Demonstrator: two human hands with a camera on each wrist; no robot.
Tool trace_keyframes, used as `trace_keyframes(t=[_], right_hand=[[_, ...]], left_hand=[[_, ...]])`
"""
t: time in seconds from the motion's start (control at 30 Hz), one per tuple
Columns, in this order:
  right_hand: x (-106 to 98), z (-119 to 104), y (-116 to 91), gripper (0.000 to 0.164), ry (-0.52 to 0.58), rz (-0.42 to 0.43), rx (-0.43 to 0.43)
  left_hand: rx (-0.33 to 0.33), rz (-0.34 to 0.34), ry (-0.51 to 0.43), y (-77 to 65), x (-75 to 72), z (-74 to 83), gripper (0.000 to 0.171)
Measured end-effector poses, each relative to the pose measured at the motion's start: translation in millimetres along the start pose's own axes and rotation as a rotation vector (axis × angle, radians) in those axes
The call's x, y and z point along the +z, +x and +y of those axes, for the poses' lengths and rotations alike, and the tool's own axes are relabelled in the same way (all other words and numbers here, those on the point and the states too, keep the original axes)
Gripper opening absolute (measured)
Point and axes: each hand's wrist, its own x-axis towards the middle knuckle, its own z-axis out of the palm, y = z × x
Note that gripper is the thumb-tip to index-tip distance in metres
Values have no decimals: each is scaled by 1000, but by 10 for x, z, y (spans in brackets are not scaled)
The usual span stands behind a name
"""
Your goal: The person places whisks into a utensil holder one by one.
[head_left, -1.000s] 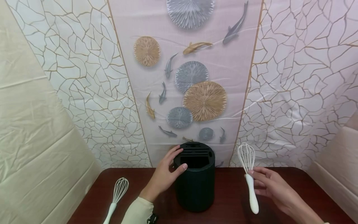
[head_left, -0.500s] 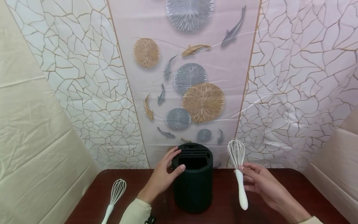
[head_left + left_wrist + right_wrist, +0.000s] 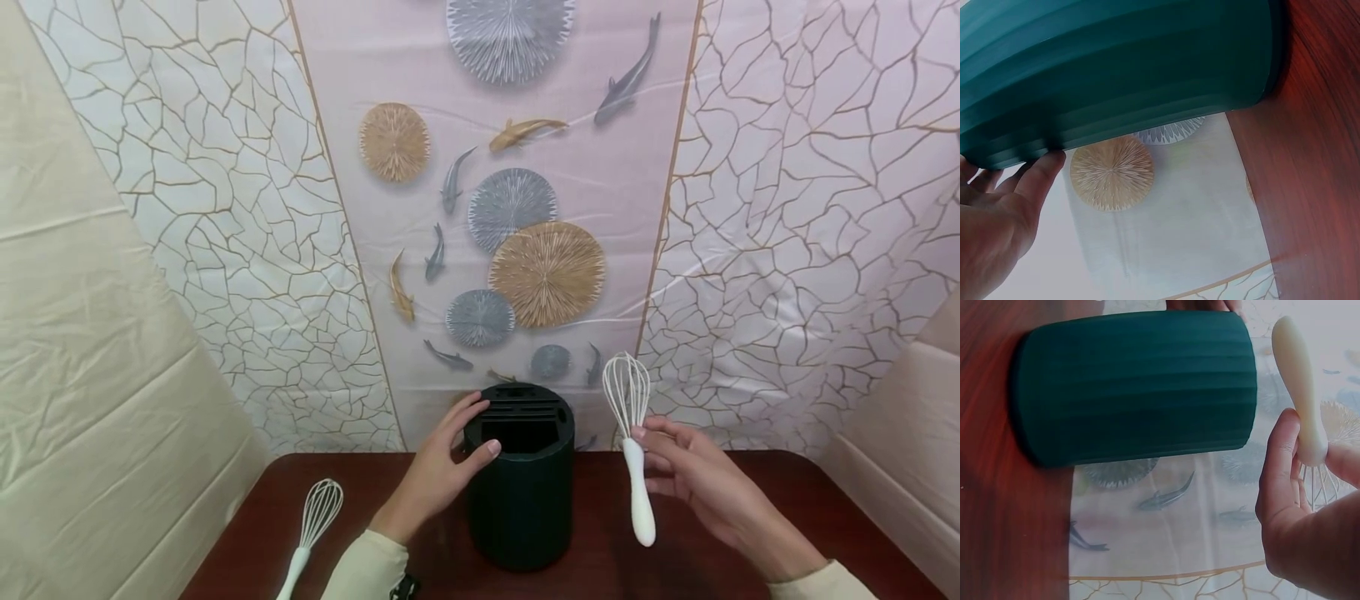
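Note:
A dark green, round utensil holder [image 3: 520, 508] with a slotted black top stands upright on the table in the head view. My left hand [image 3: 435, 479] holds its upper left rim, thumb at the front and fingers farther back; the left wrist view shows fingertips [image 3: 1047, 164] against its ribbed side. To the right of the holder, my right hand [image 3: 697, 479] pinches a white-handled whisk [image 3: 638, 492] where handle and wires meet. The whisk is held above the table, wires up, handle hanging down. In the right wrist view its handle [image 3: 1297, 369] is apart from the holder.
A second white whisk [image 3: 315, 521] lies on the dark red wooden table [image 3: 420, 575] at the left, its handle cut off by the frame. A patterned cloth [image 3: 517, 250] hangs behind the table, with cream cloth [image 3: 97, 333] at the side.
My right hand has brought the whisk left and slightly up, nearer the utensil holder. The left hand keeps its place on the rim.

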Motion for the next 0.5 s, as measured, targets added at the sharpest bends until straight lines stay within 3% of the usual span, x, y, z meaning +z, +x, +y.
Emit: trace_keyframes(t=[0.5], right_hand=[[226, -307, 174, 71, -30, -5, -18]], left_hand=[[14, -2, -12, -8, -8, 18, 62]])
